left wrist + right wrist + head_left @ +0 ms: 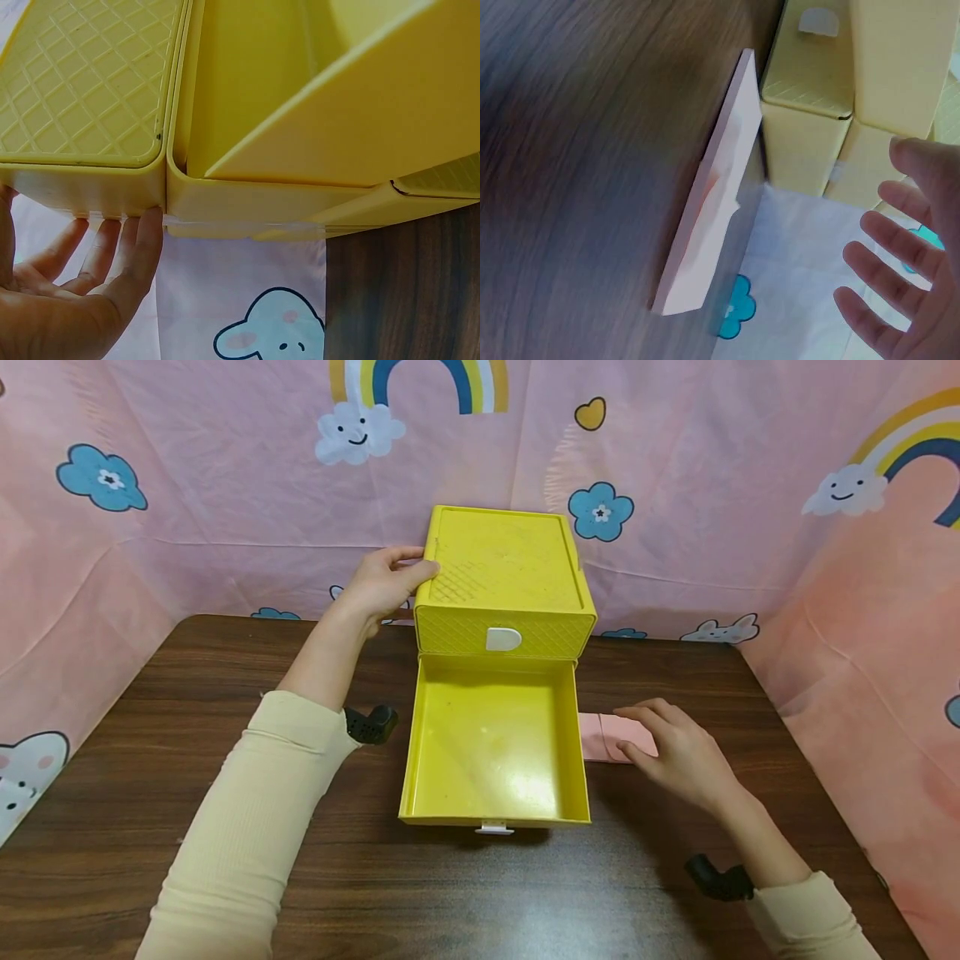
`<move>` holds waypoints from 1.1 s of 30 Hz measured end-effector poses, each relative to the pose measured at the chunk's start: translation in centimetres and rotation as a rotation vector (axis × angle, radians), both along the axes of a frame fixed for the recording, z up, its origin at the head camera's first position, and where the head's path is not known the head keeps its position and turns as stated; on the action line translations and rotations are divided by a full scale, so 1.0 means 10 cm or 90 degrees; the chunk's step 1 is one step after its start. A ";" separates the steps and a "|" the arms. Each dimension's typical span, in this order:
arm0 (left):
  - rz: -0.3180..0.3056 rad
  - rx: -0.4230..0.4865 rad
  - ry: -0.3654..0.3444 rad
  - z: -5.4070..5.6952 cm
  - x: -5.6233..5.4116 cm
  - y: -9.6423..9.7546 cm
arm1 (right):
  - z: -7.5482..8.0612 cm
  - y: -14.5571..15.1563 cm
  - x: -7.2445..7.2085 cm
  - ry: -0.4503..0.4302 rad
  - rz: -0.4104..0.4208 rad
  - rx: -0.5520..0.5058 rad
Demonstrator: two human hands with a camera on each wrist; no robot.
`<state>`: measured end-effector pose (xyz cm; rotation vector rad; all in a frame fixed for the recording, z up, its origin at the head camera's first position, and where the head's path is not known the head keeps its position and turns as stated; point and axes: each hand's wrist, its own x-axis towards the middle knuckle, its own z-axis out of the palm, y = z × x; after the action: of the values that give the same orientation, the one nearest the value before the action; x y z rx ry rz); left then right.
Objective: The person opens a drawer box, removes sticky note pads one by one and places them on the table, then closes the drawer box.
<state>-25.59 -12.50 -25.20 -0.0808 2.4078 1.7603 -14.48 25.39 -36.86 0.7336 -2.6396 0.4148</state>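
A yellow drawer box (506,560) stands at the back of the table, its middle drawer (491,743) pulled out with nothing inside. My left hand (382,581) rests against the box's left side near the top. Its thumb lies over the upper edge, and the fingers (97,255) reach along the side wall with tips touching it. To the right of the drawer lies a flat pink rectangular thing with a crease across it (712,195). Over its right end hovers my right hand (678,756), fingers spread and slightly bent, holding nothing.
The dark wooden table (300,877) has a pink patterned cloth (225,527) behind and beside it. A white handle (503,639) marks the closed upper drawer. Below the pulled-out drawer, another drawer front with a white handle (819,22) shows in the right wrist view.
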 end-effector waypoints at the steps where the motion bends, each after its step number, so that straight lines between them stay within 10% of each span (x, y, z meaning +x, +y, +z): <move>1: 0.000 0.000 0.001 0.00 0.00 0.00 | 0.01 -0.01 0.01 0.004 0.000 0.000; 33: -0.007 0.010 -0.002 0.00 0.00 0.00 | 0.40 -0.53 0.39 0.100 0.136 -0.018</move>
<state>-25.58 -12.53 -25.23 -0.0678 2.3876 1.7720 -10.62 20.07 -32.88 1.0004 -2.4136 0.4309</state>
